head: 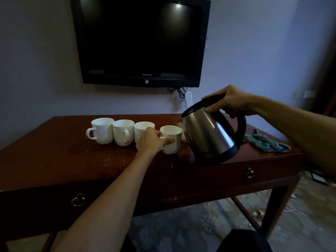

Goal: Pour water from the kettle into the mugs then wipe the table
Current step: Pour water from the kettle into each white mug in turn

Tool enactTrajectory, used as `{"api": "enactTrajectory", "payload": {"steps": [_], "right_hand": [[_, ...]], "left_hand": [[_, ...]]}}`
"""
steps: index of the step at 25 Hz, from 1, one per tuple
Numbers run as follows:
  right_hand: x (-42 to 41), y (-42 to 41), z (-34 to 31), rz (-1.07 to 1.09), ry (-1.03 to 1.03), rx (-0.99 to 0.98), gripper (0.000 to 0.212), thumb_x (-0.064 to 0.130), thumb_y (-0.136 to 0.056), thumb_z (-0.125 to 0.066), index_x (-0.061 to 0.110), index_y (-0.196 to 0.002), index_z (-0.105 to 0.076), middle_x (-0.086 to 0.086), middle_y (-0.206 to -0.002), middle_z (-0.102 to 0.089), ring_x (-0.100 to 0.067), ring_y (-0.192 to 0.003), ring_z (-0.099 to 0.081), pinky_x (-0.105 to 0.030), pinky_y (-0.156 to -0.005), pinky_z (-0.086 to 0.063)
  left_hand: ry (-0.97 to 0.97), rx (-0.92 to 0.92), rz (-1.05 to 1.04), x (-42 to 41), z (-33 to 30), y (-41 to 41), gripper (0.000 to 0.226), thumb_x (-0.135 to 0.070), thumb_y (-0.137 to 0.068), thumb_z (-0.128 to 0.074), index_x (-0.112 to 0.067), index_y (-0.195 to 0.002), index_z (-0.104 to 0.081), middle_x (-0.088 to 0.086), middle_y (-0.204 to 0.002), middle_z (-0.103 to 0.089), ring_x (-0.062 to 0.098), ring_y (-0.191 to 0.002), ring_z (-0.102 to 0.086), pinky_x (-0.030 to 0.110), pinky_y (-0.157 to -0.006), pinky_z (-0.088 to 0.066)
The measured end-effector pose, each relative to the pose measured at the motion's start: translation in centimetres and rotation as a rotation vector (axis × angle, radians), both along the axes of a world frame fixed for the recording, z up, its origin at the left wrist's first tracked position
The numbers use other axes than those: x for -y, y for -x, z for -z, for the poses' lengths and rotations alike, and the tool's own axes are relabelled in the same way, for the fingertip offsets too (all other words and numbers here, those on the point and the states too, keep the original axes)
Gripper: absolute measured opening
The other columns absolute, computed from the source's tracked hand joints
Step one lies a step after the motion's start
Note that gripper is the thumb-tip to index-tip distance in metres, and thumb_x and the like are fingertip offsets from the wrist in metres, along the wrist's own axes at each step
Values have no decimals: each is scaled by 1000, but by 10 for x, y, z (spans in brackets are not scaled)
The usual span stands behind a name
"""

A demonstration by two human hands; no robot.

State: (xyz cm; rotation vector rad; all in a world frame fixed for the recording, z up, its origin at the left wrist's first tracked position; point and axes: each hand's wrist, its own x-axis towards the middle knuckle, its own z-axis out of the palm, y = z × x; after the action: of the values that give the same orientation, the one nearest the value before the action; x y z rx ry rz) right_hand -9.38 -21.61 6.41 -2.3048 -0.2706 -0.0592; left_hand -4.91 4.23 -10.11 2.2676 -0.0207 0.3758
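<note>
Several white mugs stand in a row on the dark wooden table (54, 160). My left hand (151, 141) grips the handle of the rightmost mug (171, 138), with the thumb across its side. The steel kettle (209, 135) with its black lid and handle hangs tilted left just above the table, its spout close to that mug's rim. My right hand (231, 101) holds the kettle by the top of its handle, thumb on the lid. I cannot see any water flowing. The neighbouring mug (142, 130) is partly hidden behind my left hand.
A crumpled teal cloth (267, 142) lies on the table's right end behind the kettle. A black TV (140, 40) hangs on the wall above, with a power strip (188, 99) and cables below it. Two drawer pulls face me. Cables lie on the floor at right.
</note>
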Motion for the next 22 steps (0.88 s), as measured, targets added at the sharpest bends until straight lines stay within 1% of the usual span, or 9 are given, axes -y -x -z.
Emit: {"api": "enactTrajectory", "payload": {"steps": [2,4,6,9,11,13,16,19,22], "right_hand": [[0,0,0,2,0,-6,39,15,-79,-82,25,-115,-75,-5,-59,-42,-12,-43,-35,-26,-41,-36],[0,-1,0,2,-4,-10,40,15,-78,-83,25,-115,-75,-6,-59,-40,-14,-44,-34,-26,-41,-35],[0,-3,0,8,-1,-18,39,15,-78,-83,26,-114,-76,-7,-62,-40,-14,-45,-34,-26,-41,-36],[1,-5,0,13,0,-25,39,16,-77,-84,26,-113,-76,-10,-68,-41,-15,-47,-33,-26,-40,-37],[0,-7,-1,12,10,-20,41,16,-76,-84,25,-115,-76,-11,-71,-42,-15,-46,-34,-25,-40,-38],[-1,-8,-1,6,16,-22,43,17,-75,-84,25,-116,-75,-12,-73,-44,-15,-46,-35,-25,-40,-39],[-1,-8,-2,-3,14,-25,42,16,-76,-84,24,-116,-75,-11,-69,-44,-15,-47,-35,-25,-40,-39],[-2,-9,-2,-2,17,-32,41,15,-77,-83,23,-116,-75,-7,-61,-43,-14,-46,-35,-25,-40,-38],[-4,-10,-2,-2,27,-32,41,16,-75,-84,24,-115,-76,-9,-64,-41,-15,-47,-33,-26,-40,-37]], "left_hand": [[1,1,14,0,1,0,44,-58,-65,-82,-24,-90,-72,-3,-78,-68,21,-83,-64,32,-64,-43],[2,-4,15,-1,0,0,40,-59,-64,-82,-26,-85,-71,-3,-79,-70,21,-83,-64,34,-67,-48],[4,-12,20,-2,0,-1,39,-58,-64,-83,-27,-82,-70,-2,-80,-70,21,-83,-64,36,-71,-50],[6,-10,14,-1,-1,0,36,-55,-66,-84,-26,-77,-67,-2,-79,-70,21,-81,-64,36,-71,-51],[6,-3,14,-1,-1,0,34,-54,-66,-84,-26,-76,-66,-1,-80,-71,22,-82,-64,40,-76,-54],[10,-6,24,-1,-2,1,34,-53,-66,-84,-26,-78,-67,-1,-82,-71,21,-83,-64,41,-77,-54],[23,-18,31,-1,-2,1,41,-53,-66,-84,-21,-89,-73,-1,-85,-71,21,-85,-63,38,-76,-53],[36,-23,42,-1,-3,1,42,-51,-67,-85,-19,-90,-72,-3,-86,-70,20,-86,-63,36,-73,-50],[50,-42,27,-1,-3,0,46,-52,-66,-85,-20,-94,-71,-3,-91,-70,20,-88,-62,34,-72,-46]]}}
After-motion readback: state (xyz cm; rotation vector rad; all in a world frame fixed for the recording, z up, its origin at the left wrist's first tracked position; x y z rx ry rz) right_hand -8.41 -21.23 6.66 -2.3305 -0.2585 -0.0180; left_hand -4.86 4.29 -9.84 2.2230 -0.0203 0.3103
